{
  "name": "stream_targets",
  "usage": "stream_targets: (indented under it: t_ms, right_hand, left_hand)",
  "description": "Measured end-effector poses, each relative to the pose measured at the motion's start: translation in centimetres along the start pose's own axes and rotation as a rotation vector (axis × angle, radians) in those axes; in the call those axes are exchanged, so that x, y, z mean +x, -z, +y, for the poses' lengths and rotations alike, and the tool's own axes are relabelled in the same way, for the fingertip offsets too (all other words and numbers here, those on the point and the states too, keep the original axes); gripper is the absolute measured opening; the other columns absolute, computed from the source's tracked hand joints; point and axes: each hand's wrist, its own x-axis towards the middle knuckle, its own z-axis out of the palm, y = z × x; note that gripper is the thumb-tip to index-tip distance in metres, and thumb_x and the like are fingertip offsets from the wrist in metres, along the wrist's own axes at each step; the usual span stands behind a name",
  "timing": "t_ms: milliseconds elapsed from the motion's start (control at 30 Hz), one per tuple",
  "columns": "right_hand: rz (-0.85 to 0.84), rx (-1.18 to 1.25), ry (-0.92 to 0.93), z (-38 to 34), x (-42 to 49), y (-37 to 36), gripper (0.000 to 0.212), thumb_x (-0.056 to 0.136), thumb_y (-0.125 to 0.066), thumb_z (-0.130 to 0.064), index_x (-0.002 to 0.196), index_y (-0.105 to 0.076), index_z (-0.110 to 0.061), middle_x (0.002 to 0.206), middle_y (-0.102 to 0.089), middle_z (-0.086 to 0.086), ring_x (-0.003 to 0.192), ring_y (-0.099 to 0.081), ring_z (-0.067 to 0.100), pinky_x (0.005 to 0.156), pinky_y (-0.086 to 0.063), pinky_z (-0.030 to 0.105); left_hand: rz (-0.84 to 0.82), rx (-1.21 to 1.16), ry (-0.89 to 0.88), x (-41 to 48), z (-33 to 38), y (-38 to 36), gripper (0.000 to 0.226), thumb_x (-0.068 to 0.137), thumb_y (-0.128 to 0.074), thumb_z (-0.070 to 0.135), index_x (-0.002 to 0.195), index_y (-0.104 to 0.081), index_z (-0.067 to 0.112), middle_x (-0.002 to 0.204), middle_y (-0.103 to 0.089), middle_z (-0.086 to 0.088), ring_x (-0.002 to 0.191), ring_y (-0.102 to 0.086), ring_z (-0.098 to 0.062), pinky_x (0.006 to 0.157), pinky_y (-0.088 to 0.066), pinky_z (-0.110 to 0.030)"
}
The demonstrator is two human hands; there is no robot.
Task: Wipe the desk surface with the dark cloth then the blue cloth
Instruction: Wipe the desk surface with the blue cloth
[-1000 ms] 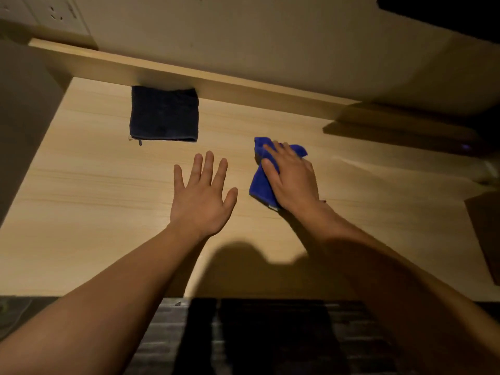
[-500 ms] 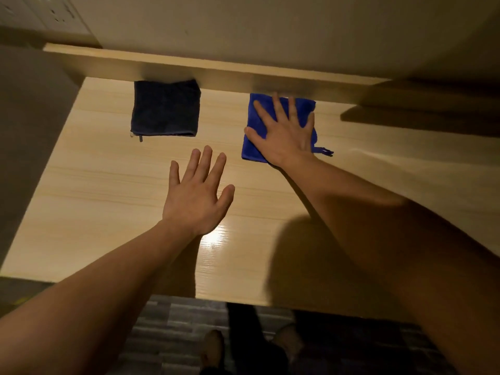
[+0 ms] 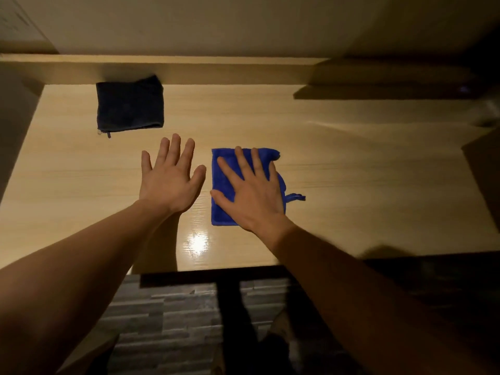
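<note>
Now blue cloth (image 3: 221, 185) lengthwise toward wall, right hand (image 3: 253, 194) flat atop.

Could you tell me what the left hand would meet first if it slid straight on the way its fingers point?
The left hand points toward the back of the desk. The dark cloth lies off to its left, so it would probably miss it and meet the raised back ledge first, though depth is uncertain.

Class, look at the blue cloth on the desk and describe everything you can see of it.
The blue cloth is a bright blue, soft-looking square, apparently folded, lying flat on the pale wooden desk near its front edge. A small loop tag sticks out from its right side. The right hand lies palm-down on it, fingers spread, covering much of it. The left hand rests beside it, not touching.
</note>
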Motion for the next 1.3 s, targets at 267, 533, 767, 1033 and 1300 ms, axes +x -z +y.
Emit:
stream_targets:
  t_ms: [267, 533, 767, 1033, 1300]
  right_hand:
    - [-0.001, -0.013, 0.008, -1.8, -9.9, -1.1, 0.064, 0.107, -0.014, -0.056, 0.165, -0.012, -0.028, 0.174, -0.011, 0.000, 0.160, -0.005, 0.025, 0.125, -0.017, 0.052]
    - [0.101, 0.443, -0.044, -0.2, -14.8, 1.6, 0.051, 0.104, -0.036, -0.046, 0.141, -0.064, -0.024, 0.151, -0.057, -0.004, 0.145, -0.045, 0.012, 0.108, -0.038, 0.038]
    - [0.203, 0.339, -0.134, 7.9, -4.4, 5.8, 0.055, 0.107, -0.028, -0.049, 0.153, -0.047, -0.029, 0.162, -0.044, -0.005, 0.152, -0.031, 0.013, 0.120, -0.023, 0.043]
    - [0.103, 0.106, -0.052, 13.0, 14.1, 5.8, 0.052, 0.112, -0.027, -0.045, 0.161, -0.032, -0.029, 0.171, -0.027, -0.001, 0.159, -0.013, 0.020, 0.125, -0.013, 0.050]
    - [-0.041, -0.045, -0.048, 13.4, 17.5, 3.6, 0.066, 0.103, -0.015, -0.068, 0.163, -0.005, -0.044, 0.175, 0.003, -0.009, 0.160, 0.010, 0.028, 0.118, -0.007, 0.072]
  left_hand:
    - [0.000, -0.033, -0.121, -0.8, 1.5, 1.6, 0.075, 0.104, -0.017, 0.063, 0.169, -0.010, 0.027, 0.178, 0.002, -0.012, 0.164, 0.005, -0.033, 0.127, 0.001, -0.063]
    - [0.004, -0.231, -0.111, -1.9, 8.3, -0.2, 0.066, 0.110, -0.027, 0.053, 0.169, -0.015, 0.027, 0.179, -0.004, -0.009, 0.164, 0.002, -0.032, 0.128, -0.003, -0.060]
    - [0.002, -0.084, -0.048, -2.1, 9.1, -2.1, 0.076, 0.104, 0.000, 0.069, 0.169, 0.001, 0.031, 0.179, 0.007, -0.008, 0.163, 0.013, -0.030, 0.129, 0.004, -0.057]
    - [0.025, -0.052, -0.023, -2.2, 9.3, -2.3, 0.073, 0.105, -0.001, 0.069, 0.169, 0.006, 0.035, 0.177, 0.012, -0.002, 0.162, 0.020, -0.024, 0.130, 0.007, -0.054]
    - [0.015, -0.027, 0.000, -2.1, 9.6, -2.3, 0.071, 0.106, -0.003, 0.069, 0.168, 0.009, 0.038, 0.176, 0.016, 0.002, 0.161, 0.024, -0.020, 0.130, 0.009, -0.052]
